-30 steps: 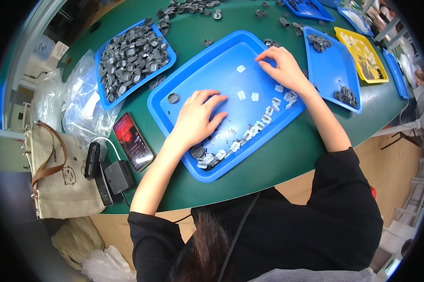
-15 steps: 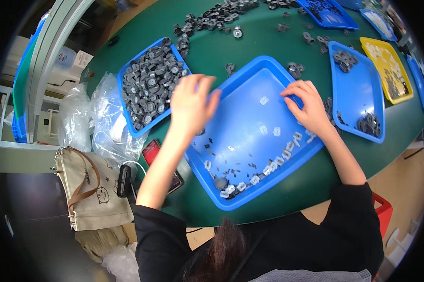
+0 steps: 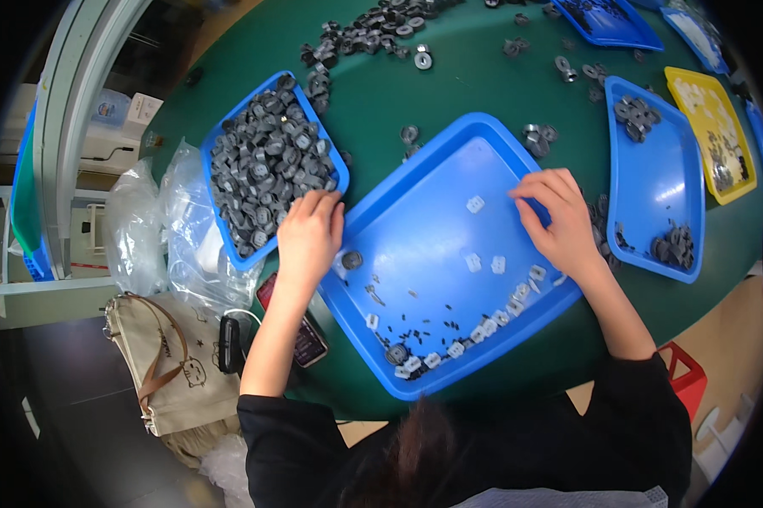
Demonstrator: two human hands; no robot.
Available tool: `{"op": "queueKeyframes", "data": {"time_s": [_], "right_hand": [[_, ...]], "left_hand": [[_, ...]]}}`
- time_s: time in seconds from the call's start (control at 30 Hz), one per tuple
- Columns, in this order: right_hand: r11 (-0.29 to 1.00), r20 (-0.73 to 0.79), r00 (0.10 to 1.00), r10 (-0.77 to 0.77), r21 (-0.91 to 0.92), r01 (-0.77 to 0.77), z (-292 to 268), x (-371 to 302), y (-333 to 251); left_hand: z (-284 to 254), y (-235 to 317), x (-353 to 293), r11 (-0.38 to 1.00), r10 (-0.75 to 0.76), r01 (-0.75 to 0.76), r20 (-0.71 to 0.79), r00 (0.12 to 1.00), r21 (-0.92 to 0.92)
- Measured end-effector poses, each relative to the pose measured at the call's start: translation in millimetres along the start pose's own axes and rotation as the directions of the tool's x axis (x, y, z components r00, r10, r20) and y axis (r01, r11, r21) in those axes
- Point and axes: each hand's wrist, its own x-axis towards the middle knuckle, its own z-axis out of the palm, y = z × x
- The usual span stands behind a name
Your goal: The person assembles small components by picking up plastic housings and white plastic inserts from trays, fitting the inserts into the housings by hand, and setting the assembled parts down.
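My left hand (image 3: pixel 309 235) lies over the near right rim of a blue tray (image 3: pixel 341 179) heaped with dark grey round button-like parts (image 3: pixel 267 157). Its fingers are bent and close together at the edge of the heap; whatever they grip is hidden. Over the right side of a larger blue tray (image 3: pixel 398 201) hovers my right hand (image 3: pixel 559 222), thumb and forefinger curved with a small gap and nothing visible between them. In that tray lie small whitish translucent pieces (image 3: pixel 474 204), tiny black bits and a couple of grey round parts (image 3: pixel 352 260).
Another blue tray (image 3: pixel 656 182) with grey parts and a yellow tray (image 3: pixel 710 110) stand to the right. Loose grey parts (image 3: pixel 381 30) lie at the back. Left are plastic bags (image 3: pixel 191 220), a phone (image 3: pixel 309 343), a black device (image 3: pixel 229 343) and a canvas bag (image 3: pixel 178 364).
My left hand has moved left and down from the gap between the trays to the heap's near right edge. A grey round part at the large tray's left side now shows fully.
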Motion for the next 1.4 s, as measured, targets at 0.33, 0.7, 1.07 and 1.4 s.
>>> {"op": "queueKeyframes", "data": {"time_s": [0.33,0.7,1.07,1.4], "right_hand": [[0.975,-0.079,0.995,0.058,0.217,-0.039,-1,-4,19],[0.994,0.099,0.99,0.105,-0.053,-0.1,-59,-1,44],[0.919,0.35,0.925,0.146,-0.395,0.004,-25,68,112],[0.887,0.295,0.95,-0.103,0.459,-0.047,1,1,-83]], "left_hand": [[-14,64,-36,0.99,0.054,-0.06,-0.049,0.997,-0.126],[28,155,-24,0.828,0.403,-0.32,0.092,0.91,-0.461],[3,130,-77,0.858,0.333,-0.265,0.084,0.939,-0.439],[-2,84,-85,-0.314,-0.017,0.39,0.416,0.909,-0.866]]}}
